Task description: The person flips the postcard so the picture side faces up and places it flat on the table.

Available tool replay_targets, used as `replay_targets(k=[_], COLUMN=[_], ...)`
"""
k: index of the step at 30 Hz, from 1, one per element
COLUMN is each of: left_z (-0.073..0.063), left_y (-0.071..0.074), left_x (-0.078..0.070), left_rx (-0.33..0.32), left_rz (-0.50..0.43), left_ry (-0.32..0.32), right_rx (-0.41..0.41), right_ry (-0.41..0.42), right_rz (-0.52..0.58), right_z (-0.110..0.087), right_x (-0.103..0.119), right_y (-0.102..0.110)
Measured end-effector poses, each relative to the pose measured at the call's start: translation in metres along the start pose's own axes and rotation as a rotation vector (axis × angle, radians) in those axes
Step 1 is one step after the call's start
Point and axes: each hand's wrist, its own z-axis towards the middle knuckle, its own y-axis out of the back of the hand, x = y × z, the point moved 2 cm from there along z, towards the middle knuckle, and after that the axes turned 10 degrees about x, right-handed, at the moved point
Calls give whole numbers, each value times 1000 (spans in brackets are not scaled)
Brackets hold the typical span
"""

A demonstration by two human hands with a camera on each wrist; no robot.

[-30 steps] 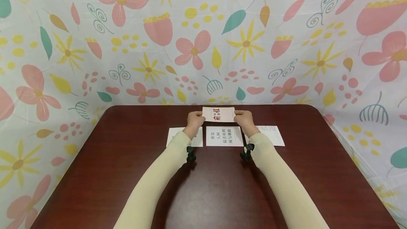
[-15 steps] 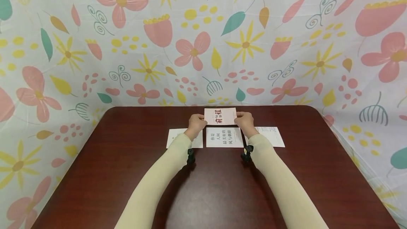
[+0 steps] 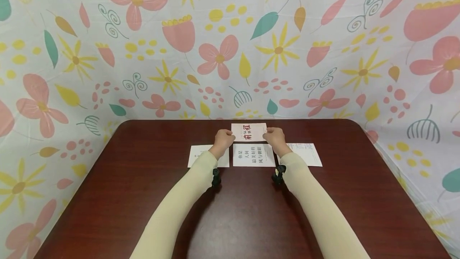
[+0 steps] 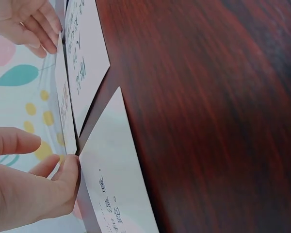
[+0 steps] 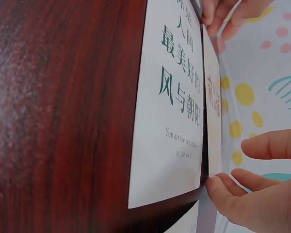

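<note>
A white card with red writing lies near the table's far edge, between the two hands. My left hand is at its left end; in the left wrist view its fingertips touch down at the card's end, another finger lifted apart. My right hand meets the right end the same way, fingertips at the card's corner and another finger spread away. Nearer me, a row of three white cards holds a middle card, a left card and a right card, the outer two partly hidden by my arms.
The dark red wooden table runs back to a flower-patterned cloth. Dark wrist cameras hang close over the tabletop under both sleeves.
The red-lettered card has come down flat and shifted slightly right and towards me. Both hands moved with it, and their hold on its ends has loosened.
</note>
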Motion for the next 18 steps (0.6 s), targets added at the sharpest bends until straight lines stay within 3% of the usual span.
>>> replay_targets(k=[8, 18], left_z=[-1, -8], left_y=[-3, 4], left_x=[0, 3], left_rx=[14, 2], left_rz=[0, -75], left_ry=[14, 5], right_rx=[5, -57], right_ry=[-11, 53], right_rz=[21, 13], right_z=[-4, -7], right_x=[-2, 2], right_y=[-1, -6])
